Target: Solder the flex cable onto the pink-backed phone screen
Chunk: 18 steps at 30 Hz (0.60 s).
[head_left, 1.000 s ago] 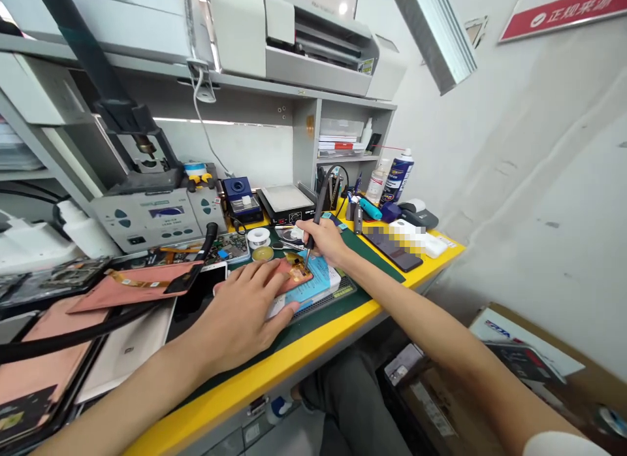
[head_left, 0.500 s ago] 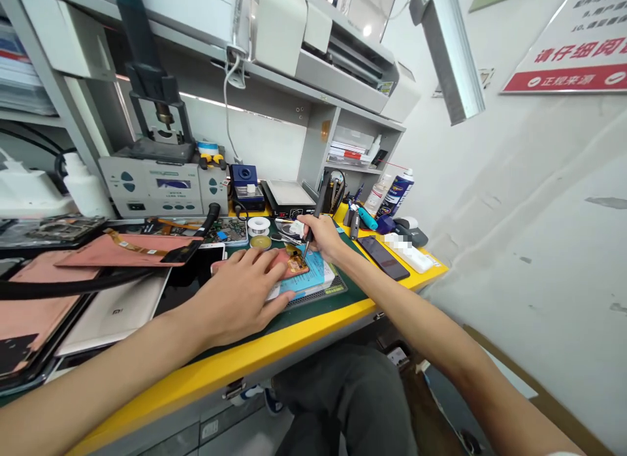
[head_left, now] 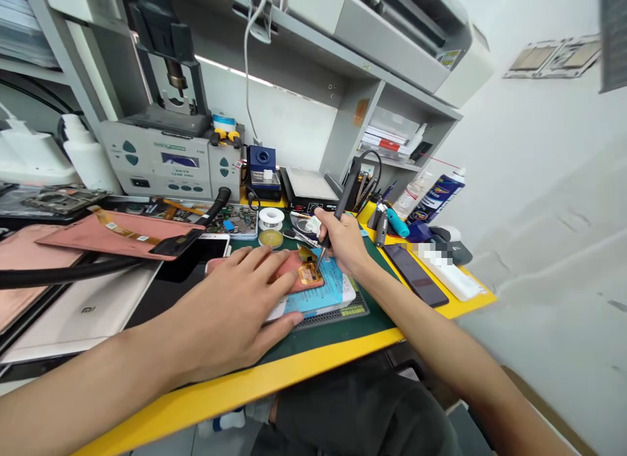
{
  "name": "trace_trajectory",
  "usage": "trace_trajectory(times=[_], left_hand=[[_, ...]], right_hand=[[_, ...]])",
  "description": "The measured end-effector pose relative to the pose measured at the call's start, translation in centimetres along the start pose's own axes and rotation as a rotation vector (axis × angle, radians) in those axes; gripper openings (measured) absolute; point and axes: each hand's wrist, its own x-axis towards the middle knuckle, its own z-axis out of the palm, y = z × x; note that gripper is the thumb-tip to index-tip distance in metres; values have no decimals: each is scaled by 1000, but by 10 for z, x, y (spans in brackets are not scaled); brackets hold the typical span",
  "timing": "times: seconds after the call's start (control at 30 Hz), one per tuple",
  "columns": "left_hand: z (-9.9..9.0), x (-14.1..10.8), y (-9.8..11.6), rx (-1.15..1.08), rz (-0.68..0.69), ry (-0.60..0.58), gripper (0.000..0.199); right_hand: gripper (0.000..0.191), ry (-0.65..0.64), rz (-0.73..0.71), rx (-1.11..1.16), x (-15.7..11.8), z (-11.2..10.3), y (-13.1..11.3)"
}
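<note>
My right hand (head_left: 345, 244) is closed around the dark handle of a soldering iron (head_left: 347, 193), whose metal tip points down at a gold-coloured flex circuit (head_left: 309, 272). That circuit is at the right end of a pink phone screen panel (head_left: 289, 281), back side up. My left hand (head_left: 249, 289) lies over the panel's left part with its fingers spread, hiding much of it. Under the panel is a light-blue printed box or sheet (head_left: 337, 287). Whether the iron's tip touches the circuit, I cannot tell.
A solder spool (head_left: 271, 218) and a round tin of yellowish paste (head_left: 270, 238) stand behind my left hand. Pink panels (head_left: 117, 239) and a gold phone back (head_left: 93, 309) lie left. A dark phone (head_left: 415, 273) lies right. A hot-air station (head_left: 161, 159) stands at the back.
The view has shifted closer, and the bench appears larger. My right hand still holds the soldering iron over the circuit, and my left hand stays on the panel.
</note>
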Motion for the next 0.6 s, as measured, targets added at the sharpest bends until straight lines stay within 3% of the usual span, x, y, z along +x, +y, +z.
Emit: trace_trajectory(times=[0.33,0.6], left_hand=[[12,-8,-7,53,10,45,57],[26,-20,-11,40,-14,53,80]], right_hand=[[48,-55,-73,-18,-1,-1,1],[47,-76,-8,-73,1,0,-1]])
